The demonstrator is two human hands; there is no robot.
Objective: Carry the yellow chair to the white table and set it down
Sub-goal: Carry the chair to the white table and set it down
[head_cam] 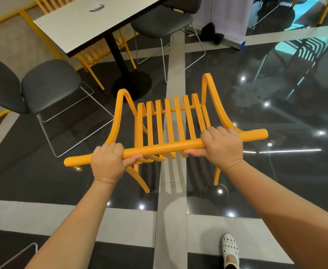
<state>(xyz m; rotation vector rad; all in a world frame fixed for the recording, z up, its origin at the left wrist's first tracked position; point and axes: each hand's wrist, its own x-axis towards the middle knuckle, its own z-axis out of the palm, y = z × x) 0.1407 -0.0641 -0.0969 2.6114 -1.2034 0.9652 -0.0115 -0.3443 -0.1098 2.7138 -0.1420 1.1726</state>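
The left hand and the right hand each keep a closed grip on the top rail of the yellow chair, wide apart for balance; the chair is near the person, the white desk far left.

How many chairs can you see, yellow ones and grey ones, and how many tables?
Yellow chairs: 3, the held yellow chair, one under the table, one behind it
Grey chairs: 2, left, right
White table: 1
Total: 6
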